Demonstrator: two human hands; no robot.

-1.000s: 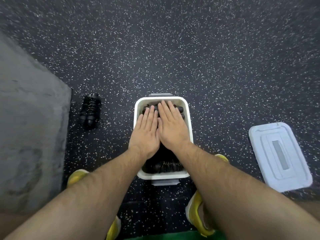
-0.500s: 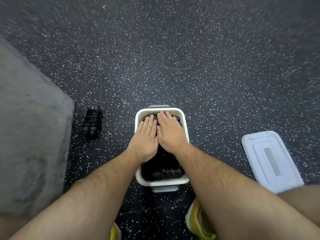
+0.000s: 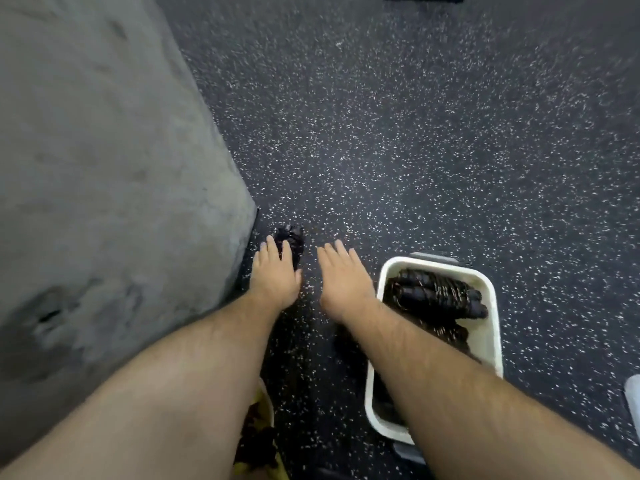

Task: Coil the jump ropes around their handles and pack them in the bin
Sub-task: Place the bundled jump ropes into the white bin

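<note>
Coiled rope [image 3: 290, 241] on floor left of bin [image 3: 491, 327], ropes [image 3: 438, 296] inside

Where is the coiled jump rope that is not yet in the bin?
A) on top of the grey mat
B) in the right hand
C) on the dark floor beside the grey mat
C: the coiled jump rope lies on the floor by the grey mat, ahead of the open left hand; the right hand holds nothing.

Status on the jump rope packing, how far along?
Done: several coiled ropes lie in the white bin. In hand: the left hand reaches flat over one coiled rope on the floor, not gripping it yet; the right hand hovers open, empty. Left: bin that rope; the lid lies off at the frame's right edge.
</note>
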